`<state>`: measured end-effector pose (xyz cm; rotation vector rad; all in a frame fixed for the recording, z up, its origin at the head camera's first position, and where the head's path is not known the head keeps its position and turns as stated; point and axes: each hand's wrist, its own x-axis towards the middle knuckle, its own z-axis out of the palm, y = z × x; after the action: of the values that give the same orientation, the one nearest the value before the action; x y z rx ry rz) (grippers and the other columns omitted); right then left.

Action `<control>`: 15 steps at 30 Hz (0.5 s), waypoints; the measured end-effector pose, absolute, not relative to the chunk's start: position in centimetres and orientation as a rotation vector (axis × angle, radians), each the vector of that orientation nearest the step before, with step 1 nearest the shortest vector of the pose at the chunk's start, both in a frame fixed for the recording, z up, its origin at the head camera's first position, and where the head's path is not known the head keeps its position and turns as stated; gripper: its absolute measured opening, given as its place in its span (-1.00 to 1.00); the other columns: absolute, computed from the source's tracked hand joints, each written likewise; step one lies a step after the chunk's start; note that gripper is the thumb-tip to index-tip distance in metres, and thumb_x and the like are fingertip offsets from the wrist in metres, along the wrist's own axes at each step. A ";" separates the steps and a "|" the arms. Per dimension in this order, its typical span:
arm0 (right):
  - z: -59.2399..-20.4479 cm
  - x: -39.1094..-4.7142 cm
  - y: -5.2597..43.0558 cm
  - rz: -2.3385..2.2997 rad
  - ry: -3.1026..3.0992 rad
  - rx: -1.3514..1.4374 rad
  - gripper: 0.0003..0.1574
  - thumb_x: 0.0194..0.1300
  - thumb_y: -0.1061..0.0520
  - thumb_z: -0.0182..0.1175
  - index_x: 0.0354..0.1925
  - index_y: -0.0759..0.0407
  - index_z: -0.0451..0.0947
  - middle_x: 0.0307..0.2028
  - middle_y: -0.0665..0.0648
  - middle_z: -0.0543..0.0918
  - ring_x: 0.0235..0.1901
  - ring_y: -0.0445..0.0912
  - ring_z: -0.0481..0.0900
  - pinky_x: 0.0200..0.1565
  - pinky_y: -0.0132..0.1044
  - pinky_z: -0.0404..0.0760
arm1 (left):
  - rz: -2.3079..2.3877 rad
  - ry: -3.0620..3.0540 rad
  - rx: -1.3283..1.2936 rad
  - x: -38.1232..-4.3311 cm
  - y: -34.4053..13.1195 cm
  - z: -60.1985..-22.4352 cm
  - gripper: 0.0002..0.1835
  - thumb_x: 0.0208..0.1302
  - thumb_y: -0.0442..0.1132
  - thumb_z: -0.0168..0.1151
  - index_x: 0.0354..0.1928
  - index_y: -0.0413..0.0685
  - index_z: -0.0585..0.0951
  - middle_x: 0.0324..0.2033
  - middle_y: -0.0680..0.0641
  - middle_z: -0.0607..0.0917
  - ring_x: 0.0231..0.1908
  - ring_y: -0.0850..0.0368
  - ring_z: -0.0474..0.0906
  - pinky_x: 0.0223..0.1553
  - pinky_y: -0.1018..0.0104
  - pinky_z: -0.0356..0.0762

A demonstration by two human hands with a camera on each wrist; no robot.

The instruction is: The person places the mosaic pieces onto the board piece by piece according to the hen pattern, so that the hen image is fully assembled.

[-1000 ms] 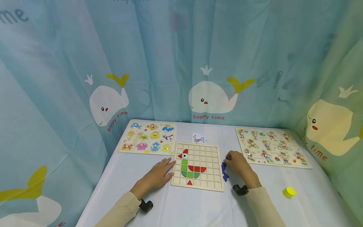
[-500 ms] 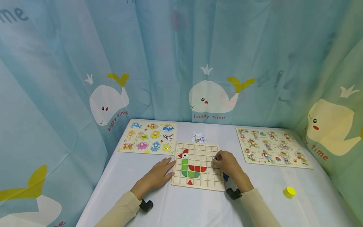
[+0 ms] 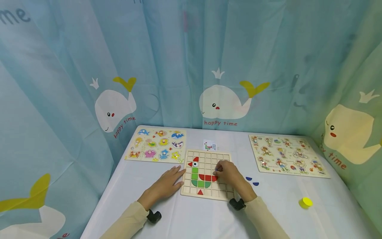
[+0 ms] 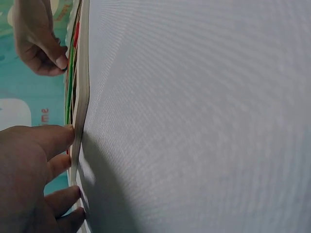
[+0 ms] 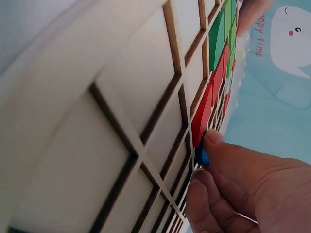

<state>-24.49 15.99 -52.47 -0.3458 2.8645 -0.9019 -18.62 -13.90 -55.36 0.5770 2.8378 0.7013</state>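
The wooden grid board (image 3: 225, 194) lies flat in the middle of the table. Green, red and eye-marked pieces form a bird on it, with a red triangle (image 3: 200, 192) below. Over the board's right half my right hand (image 3: 228, 172) pinches a small blue puzzle piece (image 5: 202, 156) between thumb and fingers, right beside the end red piece (image 5: 201, 116); its shape is mostly covered. My left hand (image 3: 167, 183) rests with extended fingers against the board's left edge, and in the left wrist view its fingertips (image 4: 68, 133) touch the side.
Two dark blue half-round pieces (image 3: 255, 183) lie right of the board. A small picture card (image 3: 209, 145) sits behind it. Sea-animal (image 3: 155, 144) and children-figure (image 3: 287, 154) puzzles flank it, and a yellow cylinder (image 3: 305, 202) stands at the right.
My right hand has moved left from the blue pieces beside the board to over the grid, carrying one. The left hand stays in place.
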 end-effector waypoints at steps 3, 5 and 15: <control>-52.4 -24.4 16.0 -0.917 2.849 -0.349 -0.87 0.37 0.22 0.43 -0.28 0.20 0.63 -0.37 0.06 0.65 -0.33 -0.10 0.56 -0.19 -0.17 0.63 | 0.694 2.838 0.578 -18.6 -13.9 -55.4 -0.38 0.63 -0.01 0.10 0.61 0.04 0.33 0.63 -0.18 0.23 0.64 -0.20 0.06 0.62 -0.16 0.10; -52.4 -24.4 16.0 -0.932 2.838 -0.354 -0.89 0.39 0.24 0.40 -0.28 0.20 0.63 -0.38 0.05 0.65 -0.34 -0.11 0.55 -0.20 -0.18 0.62 | 0.691 2.841 0.579 -18.6 -13.9 -55.3 -0.38 0.62 0.00 0.10 0.61 0.04 0.33 0.63 -0.18 0.23 0.64 -0.20 0.06 0.62 -0.16 0.10; -52.5 -24.3 15.8 -0.948 2.819 -0.331 -0.91 0.42 0.25 0.36 -0.26 0.21 0.63 -0.37 0.05 0.67 -0.34 -0.12 0.57 -0.21 -0.19 0.64 | 0.717 2.834 0.565 -18.5 -13.8 -55.0 -0.38 0.61 -0.02 0.13 0.60 0.03 0.34 0.62 -0.19 0.24 0.64 -0.20 0.06 0.62 -0.19 0.10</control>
<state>-24.28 15.81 -52.50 -0.3315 2.8190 -0.9483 -18.47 -13.81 -54.96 0.5654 2.8342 0.7173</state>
